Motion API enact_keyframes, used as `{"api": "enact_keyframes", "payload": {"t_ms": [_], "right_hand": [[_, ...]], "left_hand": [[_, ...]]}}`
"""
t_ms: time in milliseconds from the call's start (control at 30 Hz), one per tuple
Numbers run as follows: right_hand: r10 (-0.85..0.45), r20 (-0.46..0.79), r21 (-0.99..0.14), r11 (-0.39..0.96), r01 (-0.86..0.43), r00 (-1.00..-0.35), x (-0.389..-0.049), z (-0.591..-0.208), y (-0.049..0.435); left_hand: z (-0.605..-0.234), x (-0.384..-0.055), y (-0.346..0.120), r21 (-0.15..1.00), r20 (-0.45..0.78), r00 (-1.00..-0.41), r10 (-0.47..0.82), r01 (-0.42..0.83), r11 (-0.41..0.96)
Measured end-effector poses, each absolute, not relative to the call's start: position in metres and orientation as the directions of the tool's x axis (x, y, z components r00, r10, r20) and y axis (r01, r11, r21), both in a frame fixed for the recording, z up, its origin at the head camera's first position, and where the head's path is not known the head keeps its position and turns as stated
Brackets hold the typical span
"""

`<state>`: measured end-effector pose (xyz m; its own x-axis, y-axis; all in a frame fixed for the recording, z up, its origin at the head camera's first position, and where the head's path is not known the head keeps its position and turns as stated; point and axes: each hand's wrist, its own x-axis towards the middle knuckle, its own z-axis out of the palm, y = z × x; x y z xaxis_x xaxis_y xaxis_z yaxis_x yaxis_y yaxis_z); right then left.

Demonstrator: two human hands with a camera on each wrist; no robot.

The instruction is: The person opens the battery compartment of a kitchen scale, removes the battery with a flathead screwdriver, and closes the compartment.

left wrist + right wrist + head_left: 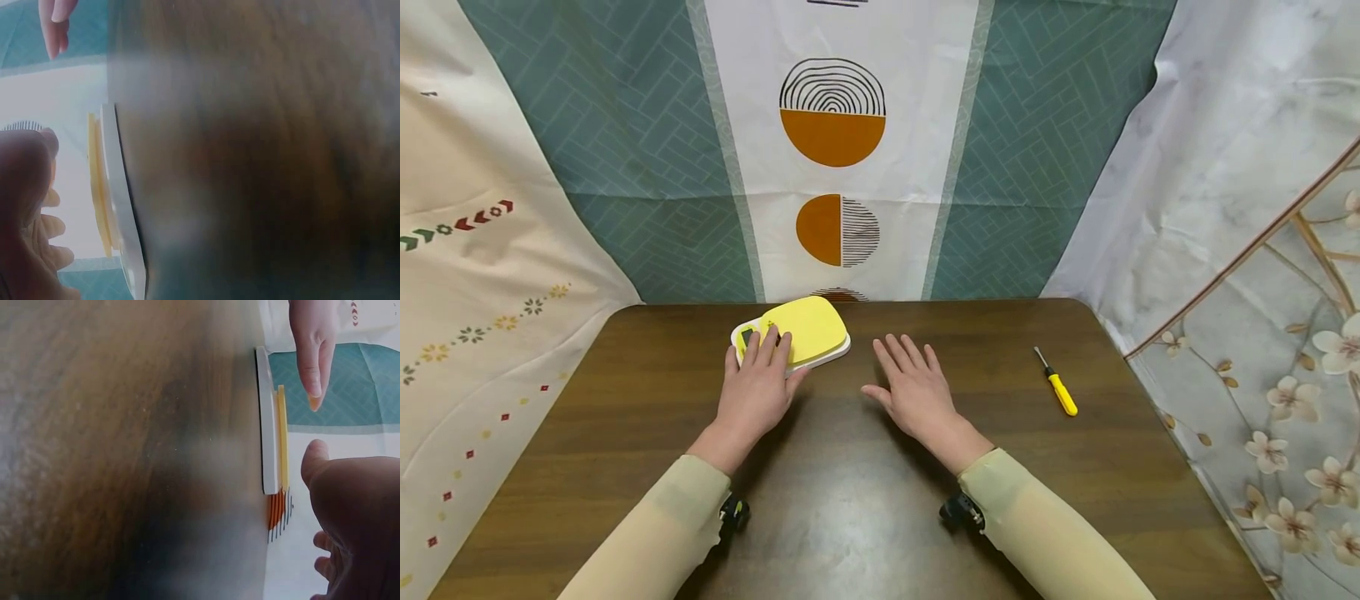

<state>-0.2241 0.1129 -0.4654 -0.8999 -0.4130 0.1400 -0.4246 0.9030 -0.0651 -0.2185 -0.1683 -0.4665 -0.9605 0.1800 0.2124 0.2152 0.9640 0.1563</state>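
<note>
At the back of the table lies a kitchen scale (811, 327) with a yellow top, a white base and a small dark display. Over its near left part, my left hand (756, 392) spreads its fingers, holding nothing. The left wrist view shows that hand (22, 206) raised above the tabletop, apart from the scale (122, 206). To the right of the scale, my right hand (917, 387) hovers palm down with straight fingers and nothing in it. In the right wrist view the right hand (356, 519) is likewise off the table.
A screwdriver (1060, 392) with a yellow handle lies on the right side of the brown wooden table (850, 500), its shaft pointing to the back. Patterned cloth (1037, 150) hangs behind the table's far edge and along both sides.
</note>
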Motion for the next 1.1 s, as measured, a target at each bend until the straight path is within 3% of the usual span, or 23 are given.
{"api": "enact_keyframes", "payload": {"t_ms": [1100], "right_hand": [[-0.451,0.086,-0.055,0.888,-0.456,-0.889,-0.229,-0.478,0.089]], "left_hand": [[-0.463,-0.255,-0.193,0.263,0.106,-0.988,0.112,0.136,0.955]]}}
